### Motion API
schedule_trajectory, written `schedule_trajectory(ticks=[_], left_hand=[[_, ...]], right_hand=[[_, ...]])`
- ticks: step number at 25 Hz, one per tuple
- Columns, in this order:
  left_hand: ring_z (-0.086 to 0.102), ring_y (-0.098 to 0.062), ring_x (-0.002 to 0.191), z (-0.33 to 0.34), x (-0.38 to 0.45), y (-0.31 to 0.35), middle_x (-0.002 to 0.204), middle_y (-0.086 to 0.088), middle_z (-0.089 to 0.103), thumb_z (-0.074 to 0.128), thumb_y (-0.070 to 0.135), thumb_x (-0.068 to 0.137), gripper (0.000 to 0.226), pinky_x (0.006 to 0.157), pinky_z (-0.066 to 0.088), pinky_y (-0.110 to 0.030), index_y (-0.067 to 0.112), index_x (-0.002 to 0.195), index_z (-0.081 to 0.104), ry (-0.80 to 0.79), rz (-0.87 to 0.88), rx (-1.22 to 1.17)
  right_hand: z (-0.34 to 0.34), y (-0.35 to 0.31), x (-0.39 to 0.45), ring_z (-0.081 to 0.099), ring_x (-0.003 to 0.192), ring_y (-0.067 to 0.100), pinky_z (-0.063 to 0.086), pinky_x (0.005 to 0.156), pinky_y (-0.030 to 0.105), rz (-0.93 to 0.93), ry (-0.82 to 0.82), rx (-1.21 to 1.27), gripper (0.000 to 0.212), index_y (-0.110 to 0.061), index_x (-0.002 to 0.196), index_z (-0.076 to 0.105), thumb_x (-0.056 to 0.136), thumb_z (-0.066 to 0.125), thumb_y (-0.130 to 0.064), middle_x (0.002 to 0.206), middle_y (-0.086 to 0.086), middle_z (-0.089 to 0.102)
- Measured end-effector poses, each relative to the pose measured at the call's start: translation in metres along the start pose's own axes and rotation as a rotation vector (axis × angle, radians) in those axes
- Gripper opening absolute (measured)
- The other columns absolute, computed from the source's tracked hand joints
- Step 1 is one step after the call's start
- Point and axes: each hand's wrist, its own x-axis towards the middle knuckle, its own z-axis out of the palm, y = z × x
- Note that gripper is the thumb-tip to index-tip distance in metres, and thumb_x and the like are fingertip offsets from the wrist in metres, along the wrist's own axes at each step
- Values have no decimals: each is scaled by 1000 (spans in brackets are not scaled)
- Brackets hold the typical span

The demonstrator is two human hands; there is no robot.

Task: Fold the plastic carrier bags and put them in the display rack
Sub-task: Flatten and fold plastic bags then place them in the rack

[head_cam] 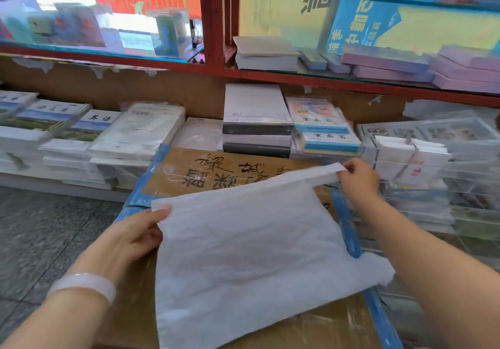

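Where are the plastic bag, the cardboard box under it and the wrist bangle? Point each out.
plastic bag [251, 246]: head view, middle of the flat white sheet.
cardboard box [178, 170]: head view, bare brown top left of the writing.
bangle [89, 285]: head view, white band on left wrist.

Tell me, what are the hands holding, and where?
Both hold the white plastic bag: the left hand grips its left edge, the right hand pinches its handle strip.

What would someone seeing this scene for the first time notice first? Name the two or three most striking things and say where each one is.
The eye lands first on the white plastic bag spread across a brown cardboard box in the centre. The left hand holds its near-left corner while the right hand pinches a handle at the far right. Behind them, stacks of exercise books sit below a red-framed glass shelf.
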Motion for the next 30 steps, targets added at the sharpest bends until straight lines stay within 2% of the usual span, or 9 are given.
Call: schedule_trajectory(ticks=[4, 7, 10, 12, 17, 19, 23, 27, 30], left_hand=[[57, -18, 68, 6, 1, -6, 71, -8, 65, 59, 9, 90, 4, 50, 52, -23, 6, 88, 56, 115, 109, 195], [60, -21, 68, 9, -2, -12, 79, -11, 63, 57, 9, 91, 10, 38, 50, -19, 5, 82, 57, 178, 166, 214], [60, -20, 61, 13, -3, -17, 75, -11, 63, 59, 9, 91, 13, 40, 50, -21, 4, 78, 56, 194, 195, 234], [61, -23, 64, 16, 1, -19, 74, -13, 63, 62, 11, 89, 17, 50, 53, -27, 5, 75, 55, 232, 204, 263], [61, -34, 83, 18, 15, -20, 86, -17, 64, 69, 27, 83, 24, 77, 51, -39, 11, 70, 58, 404, 292, 370], [58, -33, 97, 28, 10, -18, 102, -14, 62, 63, 25, 88, 18, 82, 46, -40, 10, 96, 60, 475, 417, 509], [50, -45, 113, 42, 2, -30, 130, -27, 49, 47, 11, 92, 39, 92, 42, -54, -3, 128, 47, 424, 1160, 1296], [1, -28, 145, 33, 8, -61, 157, -17, -3, 8, 52, 96, 70, 117, 5, -40, 9, 150, -1, 199, 592, 1791], [-16, -23, 144, 23, 10, -60, 156, -10, -19, -8, 67, 79, 84, 115, -9, -43, 20, 148, -17, 191, 566, 1854]], right_hand=[[-7, -8, -9, 55, 108, 28, 51, 80, 33, 296, -101, 280, 41, -13, 126, 45, 89, 55, 2, 131, 12, 47], [-2, -32, -73, 42, 120, 15, 41, 100, 34, -358, -37, -38, 54, -17, 134, 44, 85, 54, 1, 134, 3, 44], [30, -36, -181, 49, 122, 12, 47, 96, 41, -1207, -373, -365, 42, -30, 129, 42, 88, 40, -35, 133, -6, 55], [62, -18, -232, 47, 128, 14, 45, 95, 47, -1376, -593, -621, 48, -40, 133, 37, 88, 30, -55, 140, -11, 48], [73, -3, -254, 38, 136, 15, 39, 103, 44, -1300, -944, -744, 47, -40, 142, 27, 96, 19, -47, 149, -13, 32], [68, -14, -254, 17, 145, 19, 18, 112, 52, -1335, -1053, -610, 45, -33, 146, 14, 101, 14, -36, 157, -10, 14], [63, -49, -215, 13, 143, 23, 11, 112, 46, -999, -933, -180, 47, -18, 143, 38, 97, 32, -28, 157, 4, 18], [77, -51, -149, 10, 146, 20, 6, 117, 45, -867, -642, -466, 51, -17, 146, 31, 96, 36, -18, 157, 6, 19], [68, -47, -97, 13, 144, 12, -6, 115, 42, -886, -555, -604, 53, -26, 147, 26, 97, 44, -26, 155, -2, 24]])
